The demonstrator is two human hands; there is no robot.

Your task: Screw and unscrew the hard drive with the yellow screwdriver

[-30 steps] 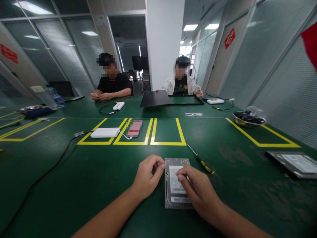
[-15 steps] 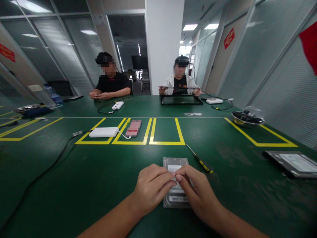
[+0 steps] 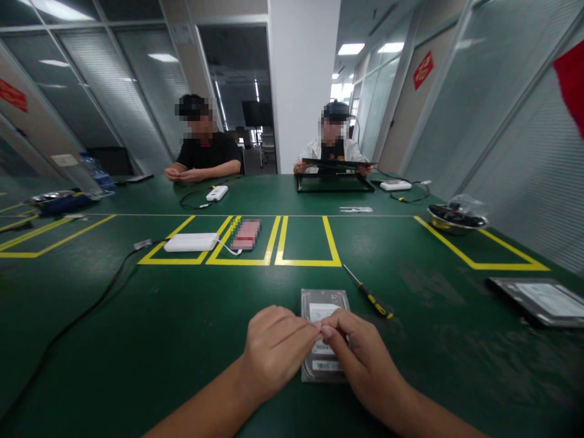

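Pinched at the tips, left hand point(image 3: 274, 350) meeting right hand point(image 3: 369, 353); can't tell if anything's gripped between; both over hard drive point(image 3: 319, 374), flat toward green table point(image 3: 182, 340)'s near edge; screwdriver point(image 3: 374, 301) just off drive's far right corner; second drive point(image 3: 545, 298) toward table's right edge.

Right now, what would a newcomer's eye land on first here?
Probably the left grip and right grip, fingertips together over the hard drive at lower centre; whether they pinch anything, I can't tell. Next, the bright yellow tape outlines across the middle of the green table. Then the yellow-and-black screwdriver, lying just beyond the drive to the right.
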